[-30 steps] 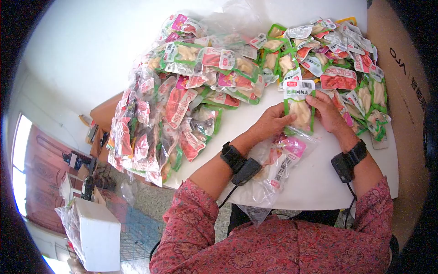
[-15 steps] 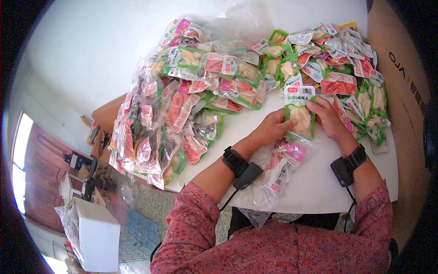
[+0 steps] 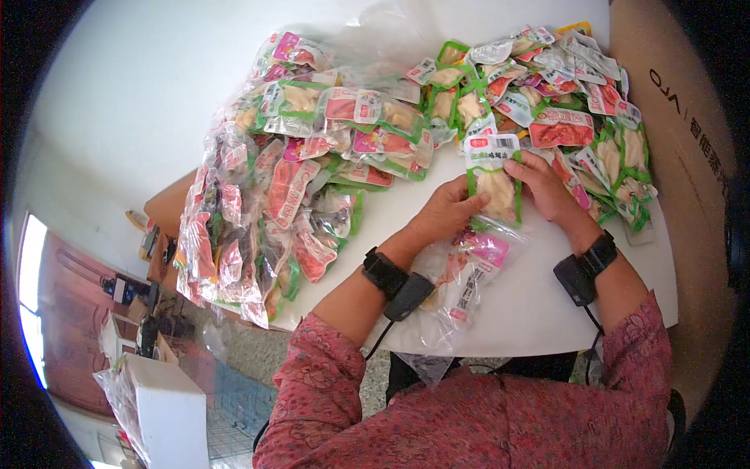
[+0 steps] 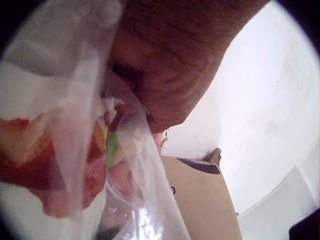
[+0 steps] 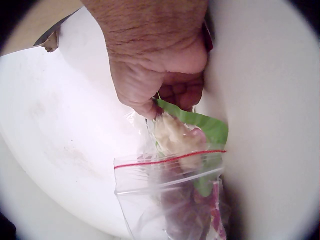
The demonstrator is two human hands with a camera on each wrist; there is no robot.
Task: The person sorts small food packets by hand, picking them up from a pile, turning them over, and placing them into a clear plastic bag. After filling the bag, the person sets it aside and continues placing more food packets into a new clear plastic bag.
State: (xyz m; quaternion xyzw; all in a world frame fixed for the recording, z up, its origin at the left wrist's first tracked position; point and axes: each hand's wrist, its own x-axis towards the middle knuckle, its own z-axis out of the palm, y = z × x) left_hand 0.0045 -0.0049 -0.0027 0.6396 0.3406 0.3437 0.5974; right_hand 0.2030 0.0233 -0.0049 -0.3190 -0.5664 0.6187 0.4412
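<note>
A green-edged snack packet (image 3: 494, 181) with pale meat inside stands upright over the mouth of a clear zip bag (image 3: 461, 283) lying on the white table (image 3: 547, 313). My left hand (image 3: 449, 211) pinches the packet's left edge and my right hand (image 3: 544, 187) pinches its right edge. In the right wrist view the green packet (image 5: 192, 131) enters the clear zip bag (image 5: 170, 197) past its red seal line, under my right hand (image 5: 155, 55). The left wrist view is filled by my left hand (image 4: 175, 55) and the clear bag (image 4: 65, 130) with red packets inside.
A big heap of green, red and pink snack packets (image 3: 351, 133) covers the far half of the table, many bundled in clear bags hanging over its left edge (image 3: 234, 234). A cardboard box (image 3: 680, 117) stands at the right. A white box (image 3: 168, 406) sits on the floor.
Both hands keep hold of the green packet over the zip bag. The hands and packet sit slightly further left and up in the frame.
</note>
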